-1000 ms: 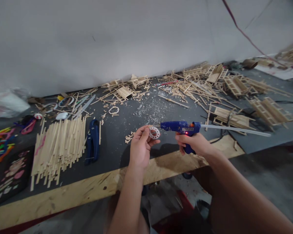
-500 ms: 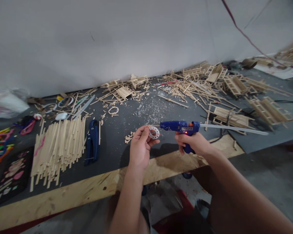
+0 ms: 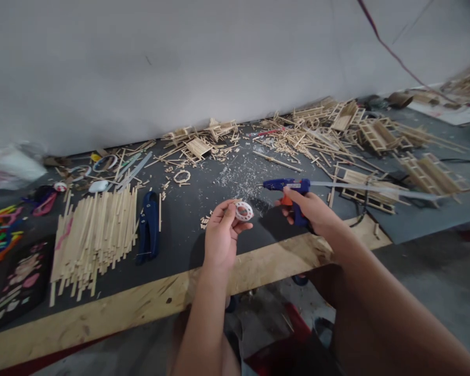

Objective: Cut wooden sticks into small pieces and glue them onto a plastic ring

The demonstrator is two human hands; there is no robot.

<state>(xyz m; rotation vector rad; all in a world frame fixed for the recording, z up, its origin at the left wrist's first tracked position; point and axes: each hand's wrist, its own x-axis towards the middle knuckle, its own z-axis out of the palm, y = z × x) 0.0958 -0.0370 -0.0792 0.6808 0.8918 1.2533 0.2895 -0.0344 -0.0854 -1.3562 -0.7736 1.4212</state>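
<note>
A white ring with small holes around it (image 3: pixel 244 211) is pinched between the thumb and fingers of my left hand (image 3: pixel 222 230), above the table's front part. My right hand (image 3: pixel 307 209) grips a blue glue gun (image 3: pixel 284 184) with an orange trigger. Its nozzle points left, a little above and to the right of the ring, and does not touch it. A long clear glue stick (image 3: pixel 376 189) sticks out of the gun's back. Behind my left hand lie several short wood bits (image 3: pixel 206 220).
Thin wooden sticks (image 3: pixel 97 235) lie in a bundle at left, beside a blue cutter (image 3: pixel 148 227). A small stick-built ring (image 3: pixel 181 177) sits farther back. Stick-built frames (image 3: pixel 382 138) crowd the right side. A dark decorated case (image 3: pixel 21 282) lies near the left edge.
The glue gun has pulled back from the white ring, up and to the right, and turned so its trigger shows. The ring has shifted slightly left and tilted.
</note>
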